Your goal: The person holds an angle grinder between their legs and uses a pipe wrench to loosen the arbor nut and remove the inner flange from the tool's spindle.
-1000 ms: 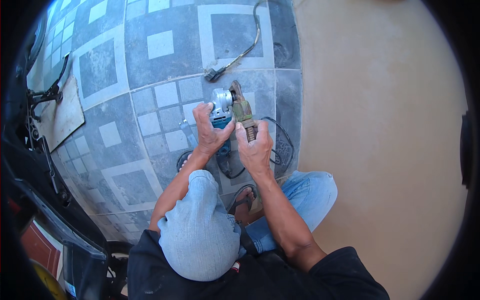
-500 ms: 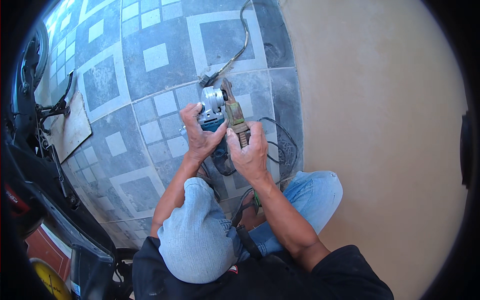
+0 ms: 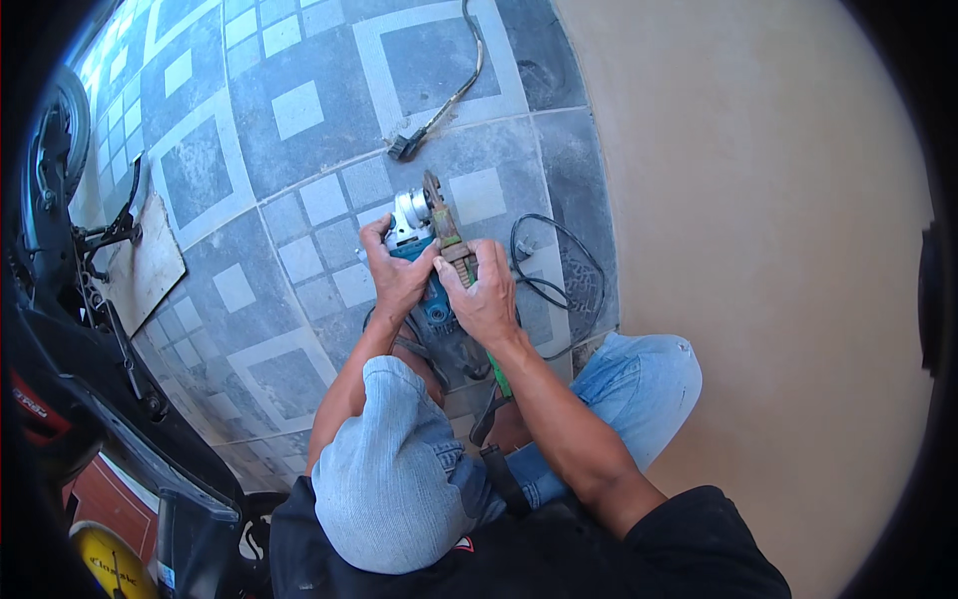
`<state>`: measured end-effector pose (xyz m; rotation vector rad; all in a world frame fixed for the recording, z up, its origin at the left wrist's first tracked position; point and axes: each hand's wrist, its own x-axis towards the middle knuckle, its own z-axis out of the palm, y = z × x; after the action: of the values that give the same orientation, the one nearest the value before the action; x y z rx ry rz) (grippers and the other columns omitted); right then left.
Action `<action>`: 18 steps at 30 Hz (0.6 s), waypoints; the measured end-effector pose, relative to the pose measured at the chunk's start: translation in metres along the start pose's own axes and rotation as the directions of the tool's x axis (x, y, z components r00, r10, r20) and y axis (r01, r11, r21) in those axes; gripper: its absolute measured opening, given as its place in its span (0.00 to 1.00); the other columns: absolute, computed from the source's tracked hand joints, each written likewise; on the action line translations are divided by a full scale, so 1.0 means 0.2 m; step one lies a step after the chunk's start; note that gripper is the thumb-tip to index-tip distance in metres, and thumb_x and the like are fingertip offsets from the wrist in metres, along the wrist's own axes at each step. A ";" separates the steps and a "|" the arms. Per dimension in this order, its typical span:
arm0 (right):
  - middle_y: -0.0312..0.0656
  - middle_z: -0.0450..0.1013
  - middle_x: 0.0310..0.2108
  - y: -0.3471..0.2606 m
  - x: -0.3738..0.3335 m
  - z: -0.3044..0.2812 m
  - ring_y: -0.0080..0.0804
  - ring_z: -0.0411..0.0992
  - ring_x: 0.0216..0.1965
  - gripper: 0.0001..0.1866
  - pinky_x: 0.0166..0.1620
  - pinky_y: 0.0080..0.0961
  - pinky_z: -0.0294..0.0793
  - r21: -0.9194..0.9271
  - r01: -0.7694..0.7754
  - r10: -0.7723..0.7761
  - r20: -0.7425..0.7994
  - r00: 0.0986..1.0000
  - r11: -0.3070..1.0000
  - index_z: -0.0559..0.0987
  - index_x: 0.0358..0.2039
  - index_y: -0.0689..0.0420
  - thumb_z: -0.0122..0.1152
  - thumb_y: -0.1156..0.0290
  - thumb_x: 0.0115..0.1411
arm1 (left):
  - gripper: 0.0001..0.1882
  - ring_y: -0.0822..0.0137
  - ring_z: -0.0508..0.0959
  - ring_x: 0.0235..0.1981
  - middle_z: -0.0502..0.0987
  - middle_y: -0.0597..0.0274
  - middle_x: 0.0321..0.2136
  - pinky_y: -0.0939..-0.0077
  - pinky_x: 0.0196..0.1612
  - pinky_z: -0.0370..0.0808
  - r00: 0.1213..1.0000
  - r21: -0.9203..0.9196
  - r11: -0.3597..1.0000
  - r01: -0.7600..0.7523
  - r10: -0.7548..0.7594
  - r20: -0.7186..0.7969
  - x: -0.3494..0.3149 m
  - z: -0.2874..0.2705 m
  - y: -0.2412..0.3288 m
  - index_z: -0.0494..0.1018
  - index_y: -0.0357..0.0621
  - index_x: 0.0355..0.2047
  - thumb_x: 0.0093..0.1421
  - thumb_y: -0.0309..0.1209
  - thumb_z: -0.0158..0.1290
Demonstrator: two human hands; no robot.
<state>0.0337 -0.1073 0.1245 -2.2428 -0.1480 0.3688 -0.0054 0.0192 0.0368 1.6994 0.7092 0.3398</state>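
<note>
My left hand [image 3: 399,282] is wrapped round the head of an angle grinder [image 3: 408,222], which has a silver gear head and a blue-green body. My right hand [image 3: 487,302] grips a worn pipe wrench [image 3: 448,228] with green and rusty paint. Its thumb and fingers are at the ribbed adjusting part below the jaws. The wrench jaws lie against the grinder's spindle end; whether they clamp it is too small to tell. The wrench's green handle shows again below my right wrist.
A plug on a cord [image 3: 404,146] lies on the patterned tile floor [image 3: 299,110] beyond the grinder. A thin black cable [image 3: 584,245] loops at the right beside a tan wall [image 3: 758,250]. At the left stand a motorbike [image 3: 110,369] and a flat board [image 3: 150,265]. A yellow helmet [image 3: 105,559] is at the lower left.
The grinder and wrench have come slightly lower and to the left in the picture. The wrench has tilted further left, and more of the grinder's blue body shows. Both hands keep their holds.
</note>
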 end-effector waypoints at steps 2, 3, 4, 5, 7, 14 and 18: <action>0.53 0.70 0.40 -0.03 -0.02 -0.02 0.53 0.73 0.40 0.21 0.42 0.44 0.73 0.001 -0.004 0.004 -0.016 1.000 1.000 0.72 0.44 0.62 0.71 0.64 0.59 | 0.41 0.60 0.69 0.52 0.67 0.51 0.48 0.65 0.59 0.66 1.000 -0.006 1.000 0.017 -0.017 0.013 -0.02 -0.01 0.02 0.61 0.29 0.55 0.47 0.33 0.73; 0.53 0.70 0.40 -0.04 -0.02 -0.03 0.53 0.73 0.40 0.21 0.42 0.44 0.73 0.007 -0.005 0.005 -0.025 1.000 1.000 0.72 0.44 0.62 0.71 0.64 0.59 | 0.42 0.60 0.69 0.53 0.67 0.50 0.49 0.65 0.60 0.65 0.999 -0.021 0.998 0.052 -0.052 0.003 -0.01 -0.02 0.05 0.61 0.29 0.56 0.47 0.32 0.72; 0.54 0.69 0.41 -0.06 -0.03 -0.04 0.54 0.72 0.41 0.22 0.43 0.44 0.73 -0.005 0.013 -0.013 -0.013 1.000 1.000 0.72 0.46 0.62 0.71 0.63 0.59 | 0.42 0.59 0.69 0.54 0.67 0.50 0.50 0.65 0.61 0.65 0.996 -0.036 0.996 0.087 -0.087 -0.008 -0.01 -0.02 0.07 0.60 0.29 0.56 0.47 0.32 0.72; 0.54 0.68 0.42 -0.07 -0.03 -0.06 0.55 0.72 0.42 0.23 0.44 0.45 0.73 -0.016 0.031 -0.031 -0.001 1.000 0.999 0.71 0.48 0.62 0.71 0.63 0.59 | 0.42 0.59 0.69 0.55 0.67 0.49 0.52 0.64 0.62 0.64 0.996 -0.067 0.994 0.088 -0.090 -0.023 -0.01 -0.03 0.09 0.61 0.29 0.57 0.47 0.31 0.71; 0.54 0.68 0.43 -0.14 -0.04 -0.09 0.56 0.72 0.43 0.25 0.43 0.46 0.74 -0.002 0.031 -0.031 0.018 0.999 1.000 0.70 0.48 0.61 0.71 0.62 0.59 | 0.42 0.59 0.69 0.55 0.67 0.49 0.52 0.64 0.63 0.64 0.995 -0.102 0.991 0.092 -0.094 -0.021 -0.01 -0.06 0.12 0.61 0.30 0.57 0.47 0.30 0.71; 0.60 0.68 0.49 -0.33 -0.09 -0.22 0.60 0.72 0.48 0.33 0.47 0.48 0.75 0.123 -0.020 0.007 0.106 0.994 0.992 0.65 0.53 0.63 0.72 0.60 0.57 | 0.41 0.62 0.68 0.58 0.69 0.54 0.54 0.66 0.65 0.61 0.985 -0.302 0.938 0.169 -0.172 0.015 -0.01 -0.12 0.37 0.62 0.34 0.58 0.48 0.31 0.71; 0.62 0.68 0.51 -0.41 -0.10 -0.27 0.61 0.73 0.49 0.37 0.47 0.48 0.76 0.124 0.085 -0.092 0.051 0.994 0.989 0.64 0.58 0.65 0.72 0.60 0.56 | 0.42 0.62 0.67 0.59 0.68 0.56 0.54 0.66 0.67 0.58 0.989 -0.399 0.905 0.145 -0.140 0.043 0.02 -0.18 0.40 0.63 0.34 0.58 0.47 0.33 0.73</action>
<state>0.0323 -0.0989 0.2240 -2.0988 -0.2475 0.3834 -0.0011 0.0407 0.1220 1.2510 0.6954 0.3440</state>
